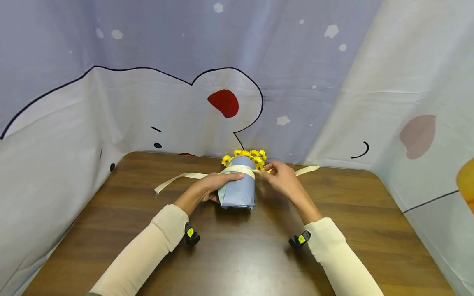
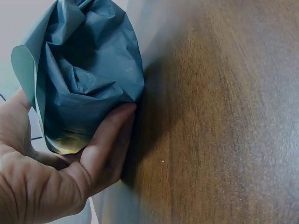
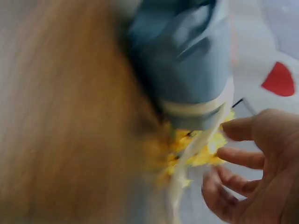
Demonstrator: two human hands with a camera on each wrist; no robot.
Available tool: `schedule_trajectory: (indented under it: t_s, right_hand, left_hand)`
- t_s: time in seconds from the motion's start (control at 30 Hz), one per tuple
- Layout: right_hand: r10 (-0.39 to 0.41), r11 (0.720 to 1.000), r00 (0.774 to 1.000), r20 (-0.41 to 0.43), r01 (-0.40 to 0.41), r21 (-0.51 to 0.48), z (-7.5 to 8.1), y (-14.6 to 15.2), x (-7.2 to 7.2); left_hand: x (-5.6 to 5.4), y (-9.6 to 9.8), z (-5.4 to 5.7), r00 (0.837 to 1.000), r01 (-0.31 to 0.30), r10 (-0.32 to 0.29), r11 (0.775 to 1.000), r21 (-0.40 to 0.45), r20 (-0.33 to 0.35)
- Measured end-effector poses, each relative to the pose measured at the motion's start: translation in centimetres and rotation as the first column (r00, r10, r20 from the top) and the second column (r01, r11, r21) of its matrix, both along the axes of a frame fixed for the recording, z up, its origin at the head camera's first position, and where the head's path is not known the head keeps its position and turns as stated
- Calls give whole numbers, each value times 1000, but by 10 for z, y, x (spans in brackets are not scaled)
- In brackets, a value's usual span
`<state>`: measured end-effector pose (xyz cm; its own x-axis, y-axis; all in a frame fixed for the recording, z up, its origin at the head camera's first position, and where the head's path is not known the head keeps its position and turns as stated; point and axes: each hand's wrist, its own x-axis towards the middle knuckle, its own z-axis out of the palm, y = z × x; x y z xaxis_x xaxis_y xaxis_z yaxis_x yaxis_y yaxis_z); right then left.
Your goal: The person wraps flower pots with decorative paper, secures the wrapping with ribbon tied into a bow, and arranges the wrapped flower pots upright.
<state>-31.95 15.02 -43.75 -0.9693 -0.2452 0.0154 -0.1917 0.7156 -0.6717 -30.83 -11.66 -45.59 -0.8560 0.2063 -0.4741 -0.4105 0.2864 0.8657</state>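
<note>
A bouquet of yellow flowers (image 1: 259, 155) wrapped in blue paper (image 1: 238, 192) is held low over the table, its blooms pointing to the back. My left hand (image 1: 212, 183) grips the wrap from the left, thumb on top near the ribbon and fingers underneath; the left wrist view shows the crumpled paper end (image 2: 93, 60). A cream ribbon (image 1: 240, 169) circles the wrap, with one tail out to each side. Beside the bouquet's right side is my right hand (image 1: 283, 177). In the right wrist view its fingers (image 3: 243, 157) are spread loosely close to the ribbon tail (image 3: 189, 151).
The brown wooden table (image 1: 237, 255) ends at a printed curtain (image 1: 155, 107) that hangs behind it and along both sides. The left ribbon tail (image 1: 177, 177) reaches over the table; the right tail (image 1: 307, 169) comes out behind the right hand.
</note>
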Motion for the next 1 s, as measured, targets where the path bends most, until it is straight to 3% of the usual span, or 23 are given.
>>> schedule_trajectory:
  t_s: [0.1,0.13,0.27,0.37,0.47,0.6,0.7,0.77,0.8,0.87,1.0]
  right_hand:
    - [84,992,984,-159,-68,104,-21,10,-15]
    - [115,989,978,-173,-95,117,-25,11,-17]
    - [127,991,976,-176,-120,53,-27,16,-17]
    - [123,992,986,-116,-119,38,-15,12,-8]
    - [185,982,972,-146,-175,78,-65,24,-49]
    - [279,960,934,-223,-266,84,-95,33,-71]
    - [260,966,944,-202,-254,53,-49,21,-32]
    - [223,974,956,-191,-226,8,-41,20,-24]
    - [193,980,967,-169,-200,-21,-26,14,-12]
    - [186,972,968,-170,-206,-110,-21,12,-7]
    - [212,932,963,-168,-251,-262,-20,7,-5]
  left_hand:
    - [3,-1,-2,1000,-26,26,1000,5,-5]
    - [4,-1,-3,999,-34,34,999,7,-8]
    - [8,1,-3,998,-59,59,998,14,-29]
    - [9,4,-1,995,-99,99,995,10,-27]
    - [10,6,-1,989,-141,141,990,18,-32]
    - [12,6,-3,987,-137,140,990,43,-81]
    - [13,7,-3,989,-97,102,994,47,-104]
    - [14,8,-3,990,-80,83,996,35,-110]
    - [14,8,-2,991,-73,76,997,32,-110]
    - [14,8,-1,991,-76,78,997,23,-106]
    - [13,8,0,991,-88,90,996,20,-103]
